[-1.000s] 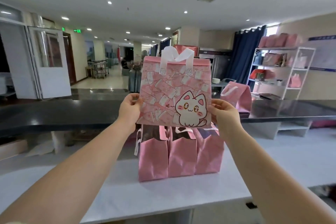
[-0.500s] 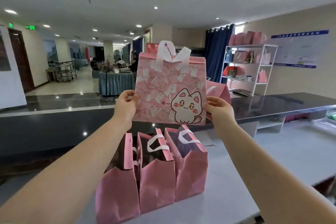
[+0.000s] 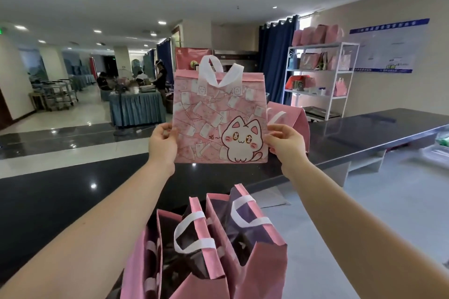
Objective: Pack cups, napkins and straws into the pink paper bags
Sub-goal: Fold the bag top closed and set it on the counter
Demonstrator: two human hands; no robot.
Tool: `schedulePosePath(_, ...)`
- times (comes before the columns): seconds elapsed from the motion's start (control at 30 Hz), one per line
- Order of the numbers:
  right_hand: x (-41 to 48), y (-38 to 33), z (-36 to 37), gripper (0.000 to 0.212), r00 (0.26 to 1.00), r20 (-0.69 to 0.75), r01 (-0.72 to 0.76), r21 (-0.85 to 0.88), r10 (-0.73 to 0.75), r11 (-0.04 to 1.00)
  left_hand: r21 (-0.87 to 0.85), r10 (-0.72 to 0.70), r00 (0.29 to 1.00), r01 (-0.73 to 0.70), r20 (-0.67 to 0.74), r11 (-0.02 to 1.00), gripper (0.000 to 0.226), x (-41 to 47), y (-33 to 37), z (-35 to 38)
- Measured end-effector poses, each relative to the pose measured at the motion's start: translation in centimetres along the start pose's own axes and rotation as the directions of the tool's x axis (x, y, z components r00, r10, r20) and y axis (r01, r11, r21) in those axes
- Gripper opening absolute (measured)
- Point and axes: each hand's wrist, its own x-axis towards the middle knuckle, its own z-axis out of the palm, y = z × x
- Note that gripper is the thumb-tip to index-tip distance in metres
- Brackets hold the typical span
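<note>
You hold the flat bag [image 3: 218,116] above the open bags [image 3: 267,267], left hand [image 3: 162,144] and right hand [image 3: 286,144] pinching its sides. Prep step, likely; next spread its mouth and stand it beside them.

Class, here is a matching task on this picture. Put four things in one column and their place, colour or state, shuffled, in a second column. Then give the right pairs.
Things
1. cat-print bag
2. open pink bags
3. white rack
4. curtain

Places, colours or states
A. dark blue, hanging just left of the rack
B. held up in the air, left hand and right hand pinching its side edges
C. standing in a row on the pale table, mouths open
D. far right, with stored bags on top

Pairs: 1-B, 2-C, 3-D, 4-A
</note>
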Motion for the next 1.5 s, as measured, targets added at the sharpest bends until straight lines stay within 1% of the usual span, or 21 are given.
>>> schedulePosePath(0.13, 4.0, 2.6, -0.8, 0.017, 1.0, -0.021, -0.011, -0.02, 0.01, 1.0, -0.017, -0.029, 0.998, 0.028, -0.058, 0.999, 0.014, 1.2, -2.4, 3.3)
schedulePosePath(0.3, 9.4, 6.0, -1.7, 0.018, 1.0, -0.001, 0.011, -0.108, -0.011, 0.994, 0.041, -0.042, 0.987, 0.049, -0.156, 0.998, 0.01, 2.3, -5.6, 7.5)
schedulePosePath(0.37, 11.5, 7.4, -1.9, 0.024, 0.999, 0.049, 0.031, -0.13, -0.025, 0.991, 0.076, -0.046, 0.972, 0.065, -0.23, 0.995, 0.009, 2.7, -6.8, 9.2)
schedulePosePath(0.47, 14.3, 9.7, -2.1, 0.038, 0.98, 0.198, 0.031, -0.171, 0.004, 0.985, 0.071, -0.065, 0.942, 0.094, -0.328, 0.993, 0.009, 3.2, -8.7, 12.1)
schedulePosePath(0.57, 16.7, 12.5, -2.5, 0.032, 0.904, 0.405, -0.042, -0.239, 0.139, 0.97, 0.073, -0.077, 0.9, 0.119, -0.429, 0.99, 0.009, 3.0, -10.7, 16.0)
schedulePosePath(0.67, 18.0, 15.7, -3.1, 0.02, 0.744, 0.602, -0.177, -0.242, 0.29, 0.954, 0.016, -0.136, 0.857, 0.165, -0.497, 0.986, 0.016, 1.6, -13.0, 21.0)
schedulePosePath(0.7, 18.4, 16.6, -3.5, 0.021, 0.704, 0.634, -0.221, -0.233, 0.32, 0.947, -0.018, -0.17, 0.847, 0.186, -0.504, 0.982, 0.016, 0.9, -13.8, 22.9)
schedulePosePath(0.77, 19.3, 18.1, -4.4, 0.031, 0.686, 0.628, -0.304, -0.21, 0.367, 0.929, -0.067, -0.205, 0.856, 0.197, -0.474, 0.978, 0.012, -0.3, -15.3, 26.5)
schedulePosePath(0.83, 20.4, 18.9, -5.6, 0.04, 0.701, 0.598, -0.354, -0.18, 0.388, 0.918, -0.025, -0.184, 0.902, 0.189, -0.391, 0.982, 0.011, -1.2, -16.2, 29.2)
schedulePosePath(0.9, 21.6, 19.4, -6.9, 0.035, 0.72, 0.592, -0.353, -0.138, 0.363, 0.925, 0.018, -0.21, 0.945, 0.221, -0.251, 0.975, 0.019, -1.3, -16.6, 30.6)
schedulePosePath(0.97, 22.7, 19.8, -8.1, 0.04, 0.739, 0.605, -0.315, -0.078, 0.296, 0.946, 0.027, -0.286, 0.952, 0.29, -0.108, 0.957, 0.034, -0.8, -17.0, 30.9)
schedulePosePath(1.0, 23.0, 19.9, -8.5, 0.049, 0.755, 0.603, -0.282, -0.055, 0.257, 0.958, 0.022, -0.313, 0.944, 0.317, -0.104, 0.948, 0.042, -0.4, -17.2, 30.6)
schedulePosePath(1.03, 23.2, 20.0, -8.6, 0.056, 0.78, 0.586, -0.236, -0.05, 0.22, 0.971, 0.017, -0.314, 0.934, 0.322, -0.169, 0.947, 0.047, 0.0, -17.4, 30.0)
schedulePosePath(1.07, 23.2, 20.0, -8.6, 0.057, 0.81, 0.557, -0.18, -0.059, 0.182, 0.982, 0.026, -0.288, 0.915, 0.308, -0.281, 0.951, 0.048, 0.4, -17.5, 29.1)
schedulePosePath(1.13, 22.9, 20.3, -8.1, 0.049, 0.867, 0.483, -0.084, -0.105, 0.124, 0.991, 0.048, -0.243, 0.839, 0.304, -0.487, 0.951, 0.05, 1.6, -17.8, 26.9)
schedulePosePath(1.17, 22.7, 20.5, -7.8, 0.043, 0.888, 0.449, -0.048, -0.131, 0.103, 0.99, 0.073, -0.25, 0.825, 0.33, -0.506, 0.941, 0.053, 2.2, -18.1, 25.9)
schedulePosePath(1.23, 22.5, 21.2, -7.3, 0.028, 0.922, 0.379, 0.0, -0.196, 0.076, 0.981, 0.205, -0.278, 0.891, 0.366, -0.36, 0.908, 0.049, 3.2, -18.6, 24.6)
schedulePosePath(1.27, 22.6, 21.5, -7.3, 0.023, 0.937, 0.342, 0.015, -0.231, 0.066, 0.973, 0.299, -0.278, 0.924, 0.352, -0.263, 0.887, 0.041, 3.7, -18.8, 24.4)
schedulePosePath(1.33, 23.5, 21.8, -7.9, 0.019, 0.962, 0.269, 0.038, -0.289, 0.043, 0.957, 0.46, -0.228, 0.963, 0.269, -0.145, 0.846, 0.027, 4.1, -19.0, 24.8)
schedulePosePath(1.4, 25.0, 22.0, -8.9, 0.015, 0.978, 0.207, 0.052, -0.348, 0.022, 0.936, 0.564, -0.158, 0.984, 0.176, -0.081, 0.807, 0.022, 4.4, -19.3, 25.7)
schedulePosePath(1.5, 27.1, 22.2, -10.3, 0.013, 0.983, 0.178, 0.12, -0.467, -0.039, 0.876, 0.633, -0.105, 0.993, 0.11, -0.045, 0.767, 0.016, 4.3, -20.2, 27.7)
